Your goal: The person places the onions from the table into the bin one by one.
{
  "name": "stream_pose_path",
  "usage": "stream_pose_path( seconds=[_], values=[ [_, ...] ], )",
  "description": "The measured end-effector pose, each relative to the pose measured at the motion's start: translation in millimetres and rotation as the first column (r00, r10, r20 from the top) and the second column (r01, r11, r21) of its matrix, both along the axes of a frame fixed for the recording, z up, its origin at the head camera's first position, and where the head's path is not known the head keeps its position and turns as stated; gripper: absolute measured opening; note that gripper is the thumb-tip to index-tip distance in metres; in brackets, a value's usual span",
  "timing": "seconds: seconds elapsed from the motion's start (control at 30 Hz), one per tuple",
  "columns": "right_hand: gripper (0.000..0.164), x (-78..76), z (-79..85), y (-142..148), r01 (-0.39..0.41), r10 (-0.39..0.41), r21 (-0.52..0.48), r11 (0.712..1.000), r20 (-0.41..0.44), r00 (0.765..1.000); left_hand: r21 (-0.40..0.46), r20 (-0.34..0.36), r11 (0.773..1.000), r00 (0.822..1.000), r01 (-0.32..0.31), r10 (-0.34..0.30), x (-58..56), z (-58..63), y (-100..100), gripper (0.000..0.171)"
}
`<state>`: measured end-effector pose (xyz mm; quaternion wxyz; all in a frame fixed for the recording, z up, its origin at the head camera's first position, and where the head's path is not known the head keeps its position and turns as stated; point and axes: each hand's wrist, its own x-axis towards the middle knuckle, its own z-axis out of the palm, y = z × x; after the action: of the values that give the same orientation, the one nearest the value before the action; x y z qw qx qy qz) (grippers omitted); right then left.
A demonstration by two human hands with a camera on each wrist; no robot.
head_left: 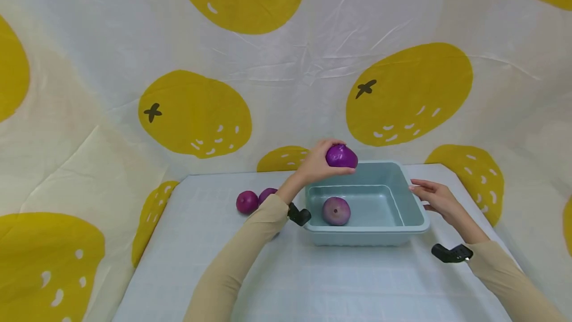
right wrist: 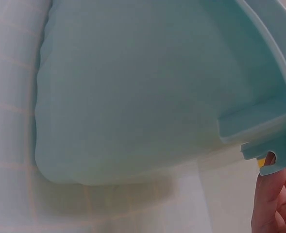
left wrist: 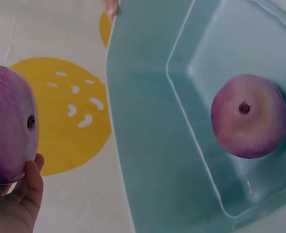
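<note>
My left hand (head_left: 318, 163) grips a purple onion (head_left: 341, 156) above the back left part of a light blue-green plastic basin (head_left: 366, 229). The left wrist view shows fingers and thumb round this onion (left wrist: 9, 124), its root end facing the basin. Inside the basin, toward the left, lies another purple onion (head_left: 336, 211). At the basin's right rim is my right hand (head_left: 438, 198). In the right wrist view, its fingers (right wrist: 269, 194) hold the rim, one fingertip in a notch beneath it.
Left of the basin on the pale table (head_left: 192, 262) sits a red-purple onion (head_left: 247, 202). Beside it, another onion (head_left: 267, 194) is partly hidden by the left forearm. A patterned cloth (head_left: 308, 98) hangs behind the table and at its sides.
</note>
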<state>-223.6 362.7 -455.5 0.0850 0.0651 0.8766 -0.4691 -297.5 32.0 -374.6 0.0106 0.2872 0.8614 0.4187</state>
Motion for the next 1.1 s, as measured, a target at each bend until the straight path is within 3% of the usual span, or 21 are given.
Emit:
stream_pose_path(
  seconds=[0.4, 0.57, 0.77, 0.93, 1.0, 1.1],
  values=[
    [0.078, -2.3, -3.2, 0, 0.024, -0.023, -0.012, 1.0, 0.008, 1.0, -0.116, 0.023, 0.987, 0.994, 0.113, -0.111, -14.9, -11.4, 26, 0.071],
    [0.078, -2.7, -1.0, 0, 0.018, -0.018, -0.014, 1.0, -0.002, 1.0, -0.217, 0.007, 0.963, 0.986, 0.161, -0.164, -23.3, -15.6, 36, 0.071],
    [0.078, -2.8, 0.7, 2, 0.017, -0.017, -0.019, 1.0, 0.002, 1.0, -0.348, -0.012, 0.895, 0.953, 0.278, -0.301, -28.9, -23.2, 54, 0.074],
    [0.078, -3.3, -2.7, 3, 0.023, -0.023, -0.027, 0.999, 0.007, 1.0, -0.448, 0.034, 0.822, 0.926, 0.351, -0.376, -30.4, -34.5, 67, 0.079],
    [0.077, -2.8, -3.7, 2, 0.024, -0.024, -0.029, 0.999, 0.01, 1.0, -0.503, 0.055, 0.779, 0.913, 0.374, -0.403, -30.0, -39.4, 71, 0.08],
    [0.077, -2.1, -3.1, 2, 0.024, -0.024, -0.03, 0.999, 0.008, 1.0, -0.605, 0.057, 0.692, 0.888, 0.394, -0.456, -30.0, -45.3, 76, 0.078]
  ],
)
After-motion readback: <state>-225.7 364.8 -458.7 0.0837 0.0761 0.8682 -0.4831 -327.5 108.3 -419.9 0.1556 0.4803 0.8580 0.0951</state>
